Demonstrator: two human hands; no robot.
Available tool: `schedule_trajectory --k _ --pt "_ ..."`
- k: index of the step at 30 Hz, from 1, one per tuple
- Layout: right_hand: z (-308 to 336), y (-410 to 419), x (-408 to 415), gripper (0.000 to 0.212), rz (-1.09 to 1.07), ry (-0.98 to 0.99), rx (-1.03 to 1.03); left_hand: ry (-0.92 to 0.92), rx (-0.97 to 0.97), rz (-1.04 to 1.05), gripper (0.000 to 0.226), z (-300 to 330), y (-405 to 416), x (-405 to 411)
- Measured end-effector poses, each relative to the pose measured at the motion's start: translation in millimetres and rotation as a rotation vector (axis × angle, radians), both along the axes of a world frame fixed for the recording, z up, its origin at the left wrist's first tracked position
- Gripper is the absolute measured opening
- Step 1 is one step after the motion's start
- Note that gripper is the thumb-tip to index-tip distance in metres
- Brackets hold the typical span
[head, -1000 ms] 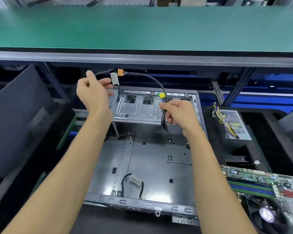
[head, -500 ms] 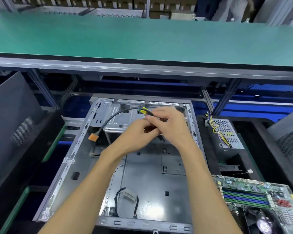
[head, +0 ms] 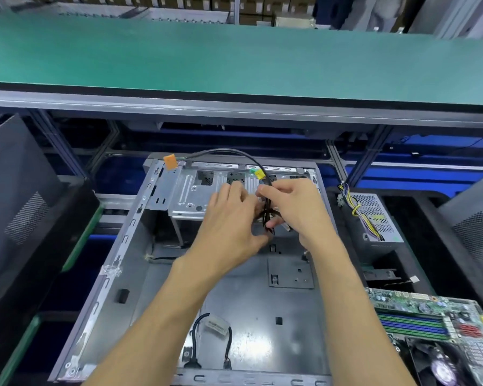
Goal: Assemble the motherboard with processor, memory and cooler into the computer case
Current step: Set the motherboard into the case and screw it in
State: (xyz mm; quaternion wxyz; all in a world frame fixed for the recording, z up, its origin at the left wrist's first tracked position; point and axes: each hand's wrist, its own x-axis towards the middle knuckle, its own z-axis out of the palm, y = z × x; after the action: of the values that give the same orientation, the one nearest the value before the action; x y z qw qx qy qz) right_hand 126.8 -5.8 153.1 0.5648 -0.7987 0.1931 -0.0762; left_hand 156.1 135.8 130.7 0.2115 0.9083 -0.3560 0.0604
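An open grey computer case [head: 129, 235] lies flat in front of me, its floor bare metal. Over its far drive cage [head: 190, 196] both hands meet on a bundle of black cables [head: 267, 215]. My right hand [head: 296, 210] grips the bundle; my left hand [head: 229, 218] holds it from the left, thumb underneath. One black cable arcs up and left to an orange connector [head: 170, 161]; a yellow connector [head: 259, 174] sits just above my right fingers. The motherboard [head: 430, 324] with memory sticks and a cooler fan [head: 441, 366] lies at the lower right, outside the case.
A power supply [head: 374, 218] with yellow wires sits right of the case. Dark side panels stand at the far left [head: 20, 207] and far right [head: 474, 232]. A short black cable with a white label [head: 215, 327] lies on the case floor. A green bench [head: 234, 57] spans above.
The orange connector swung from low at the case's left wall up to the far left corner. My left hand shifted slightly left on the bundle. The view moved closer.
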Motion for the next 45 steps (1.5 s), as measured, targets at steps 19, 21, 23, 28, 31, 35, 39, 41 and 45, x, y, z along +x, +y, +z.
schedule_trajectory --k 19,21,23,28,31,35,39,41,45 --pt "4 -13 -3 0.015 -0.11 0.01 0.024 0.45 -0.208 -0.208 0.028 16 3 -5" --pt "1 -15 -2 0.016 -0.105 0.007 0.025 0.575 -0.283 -0.212 0.029 23 15 3" --pt "-1 -16 -1 0.017 -0.095 0.001 0.021 0.647 -0.383 -0.167 0.023 26 23 12" --pt "-3 -17 -1 0.018 -0.062 -0.021 -0.005 0.67 -0.685 0.164 0.035 18 23 26" --pt "-2 -13 -1 0.021 -0.004 -0.036 -0.04 0.971 -0.967 0.372 0.031 12 20 32" --pt "-4 -10 -2 0.024 0.054 -0.113 -0.036 1.418 -1.375 0.447 0.023 12 23 37" --pt "-3 -5 -2 0.021 0.231 -0.234 -0.194 1.385 -1.506 0.372 0.018 10 22 39" --pt "-3 -2 -3 0.027 0.32 -0.293 -0.242 1.225 -1.3 0.238 0.018 10 17 38" --pt "-8 1 -3 0.014 0.399 -0.324 -0.3 1.309 -1.189 0.036 0.03 12 6 32"
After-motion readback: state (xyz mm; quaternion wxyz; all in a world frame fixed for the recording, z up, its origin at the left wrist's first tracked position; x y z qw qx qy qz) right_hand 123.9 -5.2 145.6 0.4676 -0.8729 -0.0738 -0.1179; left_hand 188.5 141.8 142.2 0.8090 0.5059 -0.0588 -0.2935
